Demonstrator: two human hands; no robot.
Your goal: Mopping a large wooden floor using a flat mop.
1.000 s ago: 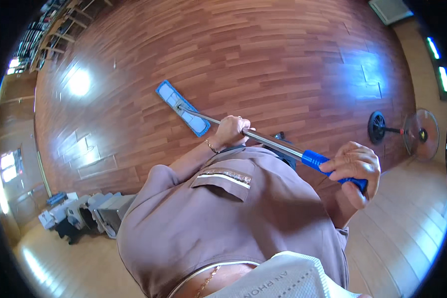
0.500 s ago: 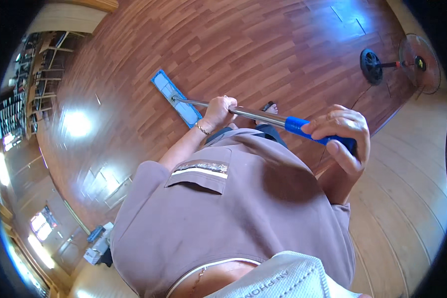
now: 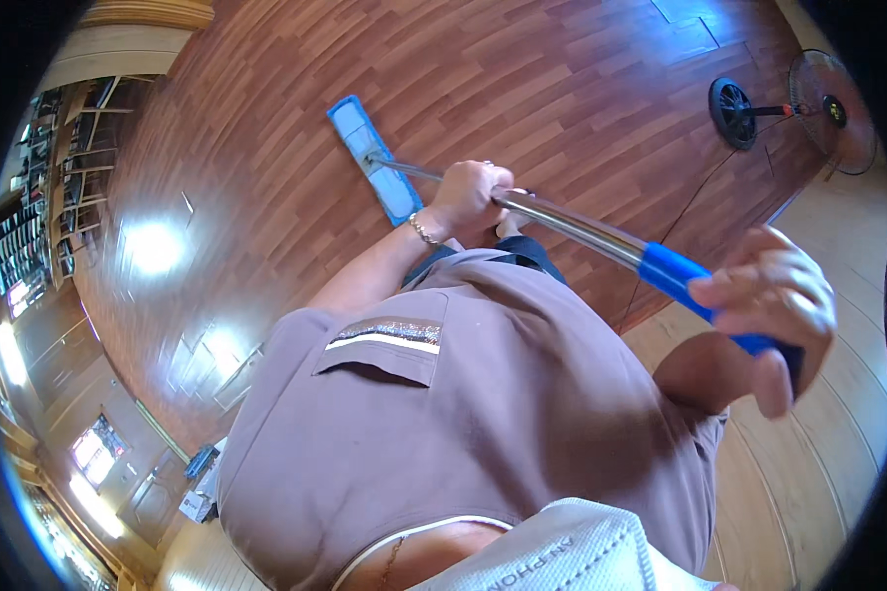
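A flat floor mop with a metal pole and blue grip point(image 3: 678, 280) runs slantwise across the front of my body. My left hand point(image 3: 471, 195), with a bracelet at its wrist, is wrapped round the metal pole midway. My right hand point(image 3: 774, 310) holds the blue grip near its top end; its fingers are slightly blurred. The blue-edged rectangular mop head point(image 3: 376, 163) lies flat on the floor, beyond my left hand. Part of the pole is hidden behind my left hand.
Brown wood-plank floor point(image 3: 443, 79) spreads ahead. A standing fan point(image 3: 834, 110) with a round black base point(image 3: 732, 113) is at the far right, a thin cable trailing from it. Shelves point(image 3: 84, 148) line the left side. Pale wood panelling point(image 3: 759, 473) rises at the right.
The mop head has shifted a little to the right and farther away. My right hand has moved right and down with the grip; my left hand has moved right and slightly up.
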